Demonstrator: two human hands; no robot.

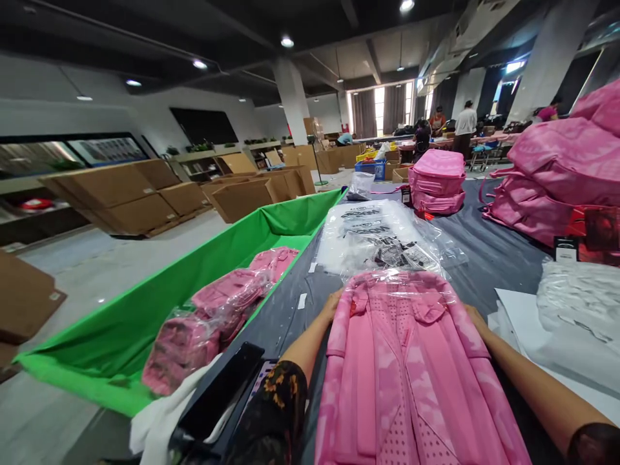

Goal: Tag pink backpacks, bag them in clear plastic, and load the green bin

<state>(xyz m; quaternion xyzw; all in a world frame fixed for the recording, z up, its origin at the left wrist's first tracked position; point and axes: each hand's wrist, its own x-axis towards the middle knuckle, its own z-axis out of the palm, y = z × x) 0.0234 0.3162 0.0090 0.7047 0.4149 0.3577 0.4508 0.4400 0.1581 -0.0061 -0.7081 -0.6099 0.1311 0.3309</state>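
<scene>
A pink camouflage-patterned backpack (397, 361) lies in front of me with its straps and back panel facing up. Clear plastic (402, 278) covers its top end. My left hand (333, 306) is against the backpack's upper left side, and my right hand (475, 318) is at the upper right side. The fingers of both hands are hidden behind the backpack, so their grip does not show. Just beyond the backpack's top lies a stack of clear plastic bags (372, 226) with black print.
Left of the table (290, 316), a green fabric bin (140, 278) holds several bagged pink backpacks (227, 290). More pink backpacks (566, 168) are piled at right, near white packing material (576, 303). A dark phone-like object (223, 387) lies by my left arm. Cardboard boxes (130, 200) and people stand farther back.
</scene>
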